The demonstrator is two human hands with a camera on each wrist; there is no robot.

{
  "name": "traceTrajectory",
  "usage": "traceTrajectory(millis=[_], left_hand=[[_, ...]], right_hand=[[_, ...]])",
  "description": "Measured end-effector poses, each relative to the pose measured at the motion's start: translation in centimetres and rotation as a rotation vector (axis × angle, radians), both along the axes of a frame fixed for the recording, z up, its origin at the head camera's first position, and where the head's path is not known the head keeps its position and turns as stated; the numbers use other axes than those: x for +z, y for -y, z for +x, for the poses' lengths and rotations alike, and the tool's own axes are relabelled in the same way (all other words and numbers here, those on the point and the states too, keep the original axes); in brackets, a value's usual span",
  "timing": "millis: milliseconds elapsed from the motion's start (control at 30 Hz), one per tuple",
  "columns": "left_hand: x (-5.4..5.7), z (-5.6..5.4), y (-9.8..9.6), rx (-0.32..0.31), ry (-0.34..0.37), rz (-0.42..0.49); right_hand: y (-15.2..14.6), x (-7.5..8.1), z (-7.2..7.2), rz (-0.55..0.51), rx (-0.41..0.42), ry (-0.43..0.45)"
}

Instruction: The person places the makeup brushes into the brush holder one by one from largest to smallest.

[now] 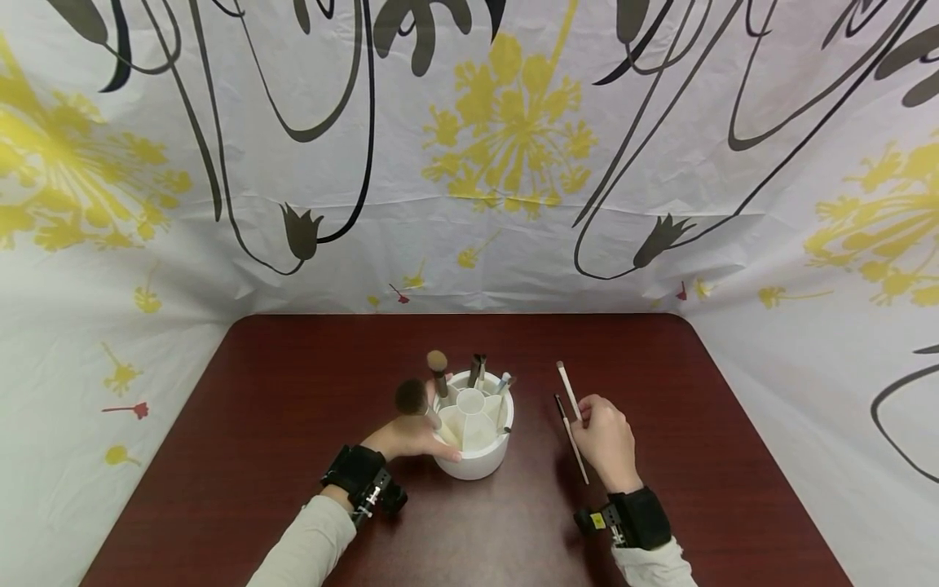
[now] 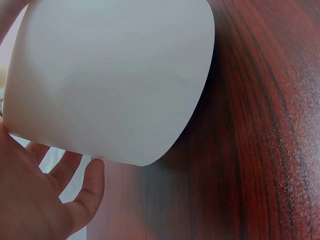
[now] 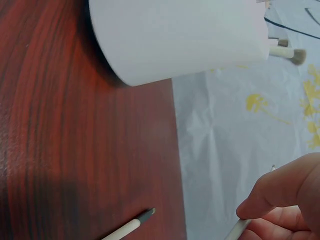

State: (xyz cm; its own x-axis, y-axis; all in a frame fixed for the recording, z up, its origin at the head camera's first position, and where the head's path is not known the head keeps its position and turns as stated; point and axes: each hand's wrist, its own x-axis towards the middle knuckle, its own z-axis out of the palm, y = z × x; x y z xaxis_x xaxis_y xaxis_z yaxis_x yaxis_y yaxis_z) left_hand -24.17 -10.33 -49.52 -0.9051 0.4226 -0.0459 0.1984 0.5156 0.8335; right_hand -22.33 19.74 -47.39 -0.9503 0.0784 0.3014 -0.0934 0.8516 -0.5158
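A white round makeup brush holder (image 1: 473, 467) with divided compartments stands on the table, several brushes upright or leaning in it. My left hand (image 1: 407, 438) grips it from the left, thumb at the near side and fingers round the far side. Its smooth wall (image 2: 110, 80) fills much of the left wrist view. To the right of the holder, my right hand (image 1: 607, 444) pinches a slim white-handled makeup brush (image 1: 566, 383) between thumb and fingers. A second thin brush (image 1: 575, 447) with a dark tip lies on the table just left of that hand.
A large fluffy brush (image 1: 412, 397) and a tan-headed brush (image 1: 437, 362) lean out of the holder's left side. The dark red wooden table (image 1: 330, 350) ends at a white patterned cloth (image 1: 477, 261) hanging behind it.
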Motion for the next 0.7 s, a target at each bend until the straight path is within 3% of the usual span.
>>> traceTrajectory(millis=[533,600,700], left_hand=[[-0.3,0.0,0.0,0.003,-0.009,0.001],[0.0,0.1,-0.1,-0.005,-0.029,0.011],[1.5,0.7,-0.3,-0.019,-0.032,0.052]], right_hand=[[1.9,2.7,1.2,-0.047,0.1,-0.156],[2.1,3.1,1.2,-0.057,0.11,-0.169],[2.5,3.4,1.3,-0.064,0.125,-0.182]])
